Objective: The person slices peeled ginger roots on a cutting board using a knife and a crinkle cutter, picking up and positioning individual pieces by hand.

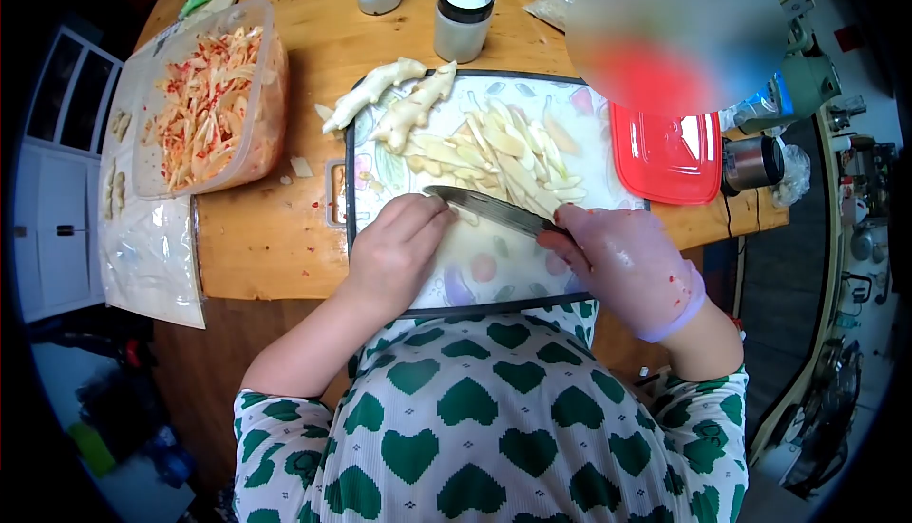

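My right hand [632,266], in a thin pinkish glove with red specks, is wrapped round the handle of a knife [494,210]. The dark blade points left across a patterned cutting board [532,287], its tip beside the fingers of my bare left hand [399,243]. Those fingers are bent and pressed together at the board's left part; what they hold is mostly hidden. A pile of pale slices [513,152] lies just beyond the blade. Two peeled, knobbly ginger-like roots [411,110] rest across the board's far left corner.
A clear tub [271,110] of red-seasoned strips stands on the left. At the back are two black-rimmed jars, one [463,29] holding white powder. Right of the board lies a red lid [667,157], near a dark cylindrical appliance [752,163]. Plastic sheeting [147,257] covers the table's left edge.
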`<state>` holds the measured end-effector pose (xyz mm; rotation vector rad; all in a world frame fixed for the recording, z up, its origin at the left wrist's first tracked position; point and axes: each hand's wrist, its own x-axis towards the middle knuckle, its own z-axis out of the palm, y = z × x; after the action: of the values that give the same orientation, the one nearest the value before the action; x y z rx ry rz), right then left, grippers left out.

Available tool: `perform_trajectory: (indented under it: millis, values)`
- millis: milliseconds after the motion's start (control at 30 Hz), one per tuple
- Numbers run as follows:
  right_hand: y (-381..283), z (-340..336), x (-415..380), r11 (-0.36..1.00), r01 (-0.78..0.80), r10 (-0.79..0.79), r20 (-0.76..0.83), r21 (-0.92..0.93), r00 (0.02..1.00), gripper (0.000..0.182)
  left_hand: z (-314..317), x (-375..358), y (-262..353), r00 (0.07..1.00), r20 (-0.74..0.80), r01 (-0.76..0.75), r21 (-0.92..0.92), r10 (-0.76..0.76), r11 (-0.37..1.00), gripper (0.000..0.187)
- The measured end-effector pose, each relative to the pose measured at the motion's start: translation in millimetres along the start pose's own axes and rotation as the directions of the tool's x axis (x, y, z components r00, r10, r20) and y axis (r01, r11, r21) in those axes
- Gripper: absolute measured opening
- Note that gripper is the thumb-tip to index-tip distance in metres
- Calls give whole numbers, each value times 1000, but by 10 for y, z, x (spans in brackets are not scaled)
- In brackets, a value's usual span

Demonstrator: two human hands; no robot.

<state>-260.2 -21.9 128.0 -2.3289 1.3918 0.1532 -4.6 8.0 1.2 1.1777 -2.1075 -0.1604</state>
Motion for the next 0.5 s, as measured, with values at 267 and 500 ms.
perform_trajectory:
  millis: [267, 500]
  values:
    - [-57, 319, 374, 987, 132, -125, -77, 92, 989, 26, 41, -11, -23, 1000, -16, -1, -9, 1, 1000, 31]
    - [94, 270, 278, 995, 23, -22, -17, 93, 1000, 24, -7, -24, -20, 999, 10, 39, -68, -39, 997, 34]
